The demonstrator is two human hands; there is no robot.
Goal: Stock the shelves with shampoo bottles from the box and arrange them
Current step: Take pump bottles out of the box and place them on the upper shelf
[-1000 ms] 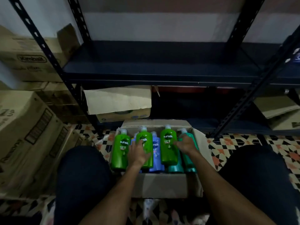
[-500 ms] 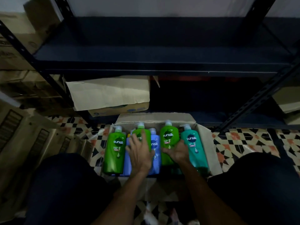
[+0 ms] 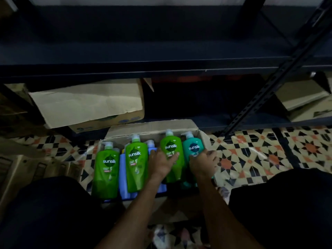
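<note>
We see both bare forearms come in from the bottom edge and reach forward and down, drawing closer together toward the wrists. The left forearm (image 3: 136,209) slants up and to the right, with its wrist straight. The left hand (image 3: 162,163) lies back-up, its thumb laid across the front of a green bottle (image 3: 171,146) and its fingers tucked down that bottle's left side, so it grips the bottle. The right forearm (image 3: 221,209) slants up and to the left. The right hand (image 3: 203,164) sits just beside the left (near, but not touching). It is also back-up, with its fingers spread and curled round the right edge of a teal bottle (image 3: 193,146).
</note>
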